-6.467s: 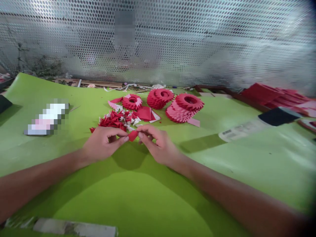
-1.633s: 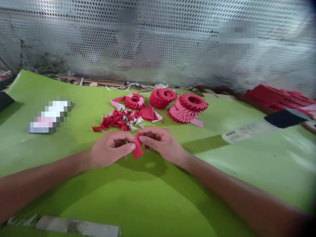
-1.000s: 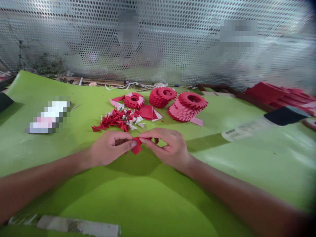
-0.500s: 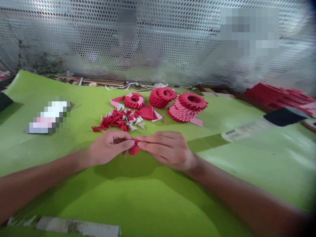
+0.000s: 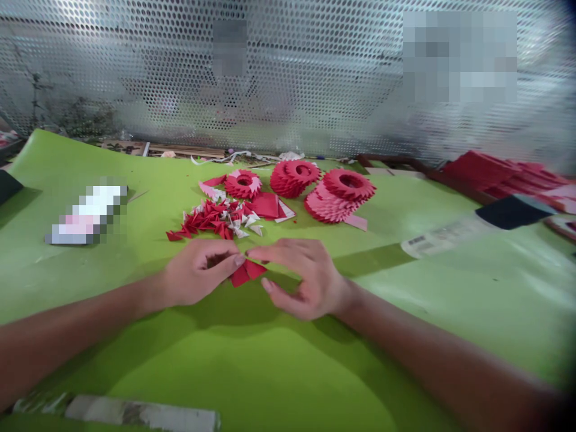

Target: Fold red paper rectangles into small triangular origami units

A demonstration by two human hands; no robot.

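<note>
A small folded red paper piece (image 5: 246, 272) lies low over the green table cover (image 5: 252, 372) between my hands. My left hand (image 5: 198, 271) pinches its left edge with thumb and fingers closed. My right hand (image 5: 300, 276) is on its right side, index fingertip pressing the top edge, thumb spread apart below. Just beyond my hands lies a heap of small red and white folded triangles (image 5: 216, 219).
Three red ring-shaped paper assemblies (image 5: 335, 193) and flat red sheets (image 5: 268, 205) sit behind the heap. A stack of red paper (image 5: 499, 173) and a clear bottle with black cap (image 5: 477, 225) lie right. A perforated metal screen (image 5: 288, 78) closes the back.
The red piece has dropped closer to the table and looks flatter. My right hand shifted from flat over the piece to index on top with the thumb spread away.
</note>
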